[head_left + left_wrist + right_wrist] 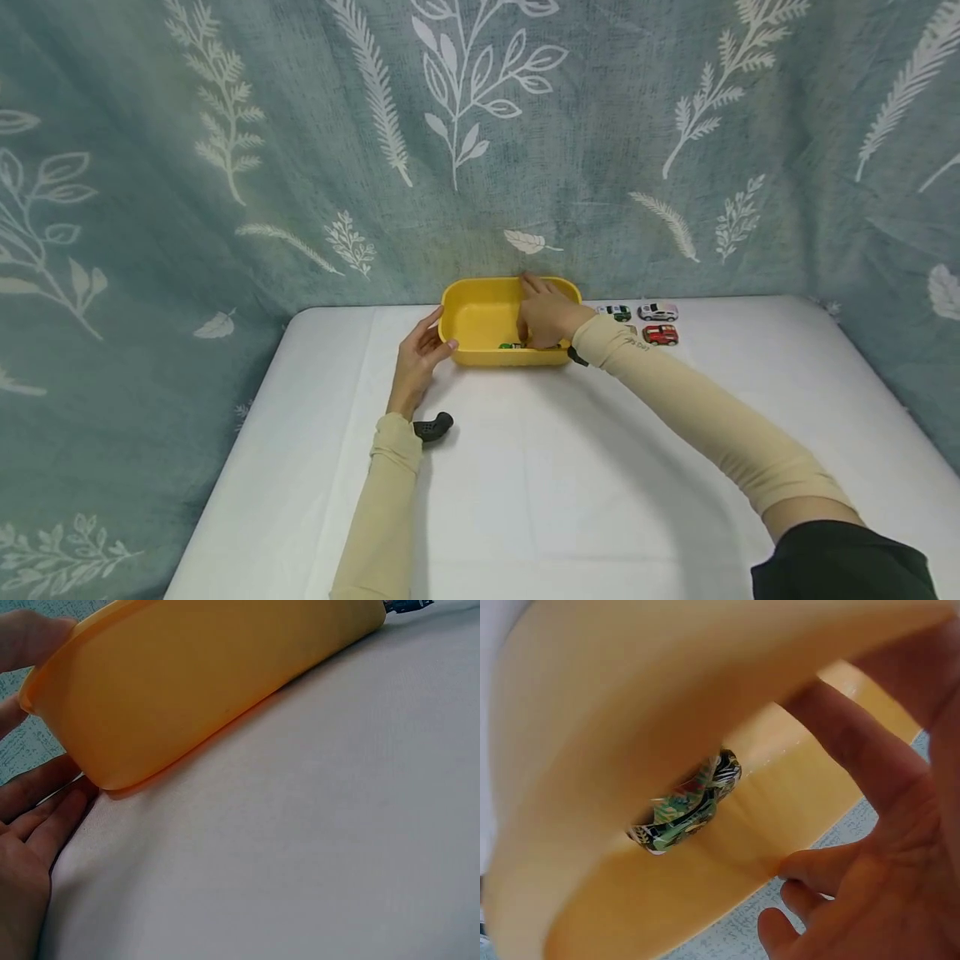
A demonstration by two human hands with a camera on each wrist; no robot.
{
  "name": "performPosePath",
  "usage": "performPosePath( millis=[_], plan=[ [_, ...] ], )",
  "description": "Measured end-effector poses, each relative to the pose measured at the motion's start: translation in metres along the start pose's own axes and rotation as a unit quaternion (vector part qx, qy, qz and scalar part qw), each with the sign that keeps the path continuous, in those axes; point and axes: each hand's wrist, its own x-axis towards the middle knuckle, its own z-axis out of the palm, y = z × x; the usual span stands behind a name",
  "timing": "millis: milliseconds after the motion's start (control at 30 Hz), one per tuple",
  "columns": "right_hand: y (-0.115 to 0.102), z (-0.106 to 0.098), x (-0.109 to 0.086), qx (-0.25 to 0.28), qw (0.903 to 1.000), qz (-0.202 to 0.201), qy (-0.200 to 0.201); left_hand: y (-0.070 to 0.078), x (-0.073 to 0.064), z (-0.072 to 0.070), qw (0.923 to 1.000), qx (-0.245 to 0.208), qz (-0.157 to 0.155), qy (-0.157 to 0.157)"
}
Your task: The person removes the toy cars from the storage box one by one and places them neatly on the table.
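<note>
A yellow plastic tub (480,358) stands at the back of the table. My left hand (417,367) grips its left end, the thumb at the rim and the other fingers around the outside wall. From the right, my right hand (546,315) reaches into the tub. In the right wrist view some of its fingers lie by the far rim, while the thumb and forefinger tips are hidden behind the near wall. A toy car (682,814) with green and black markings lies inside the tub, apart from the visible fingers. Whether the hidden fingertips pinch anything cannot be seen.
Right of the tub stand several toy cars, among them a white one (657,312), a red one (661,335) and a green-and-white one (615,312). A white cloth (510,475) covers the table. A leaf-patterned green curtain (300,167) hangs behind.
</note>
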Motion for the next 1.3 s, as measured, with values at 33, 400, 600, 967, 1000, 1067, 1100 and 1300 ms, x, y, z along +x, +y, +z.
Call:
performPosePath(
  millis=[33, 400, 600, 967, 1000, 1067, 1100, 1300],
  plan=[
    [0.0, 0.001, 0.001, -0.001, 1.0, 0.004, 0.0, 0.0, 0.001, 0.0, 1.0, 0.001, -0.001, 0.0],
    [-0.004, 0.003, 0.001, 0.043, 0.9986, 0.027, -0.016, 0.003, 0.0, 0.002, 0.9998, 0.007, -0.016, 0.008],
    [-0.01, 0.003, 0.002, 0.047, 0.9983, 0.031, -0.012, 0.004, 0.001, 0.003, 0.9998, 0.002, -0.017, 0.008],
    [-0.006, 0.005, -0.001, 0.036, 0.9991, 0.02, -0.004, 0.006, 0.001, 0.002, 1.0, 0.005, -0.004, 0.005],
    [-0.004, 0.005, -0.002, 0.035, 0.9992, 0.018, -0.002, 0.006, 0.001, 0.002, 1.0, 0.003, -0.003, 0.003],
    [-0.001, 0.007, -0.004, 0.029, 0.9995, 0.011, 0.008, 0.005, 0.001, 0.002, 1.0, 0.001, -0.001, 0.001],
    [0.0, 0.007, -0.005, 0.028, 0.9995, 0.009, 0.015, 0.004, 0.001, 0.002, 1.0, 0.001, -0.001, 0.0],
    [0.012, 0.002, -0.017, 0.005, 0.996, -0.026, 0.086, 0.002, -0.001, 0.001, 0.9999, 0.003, -0.014, 0.008]
  ],
)
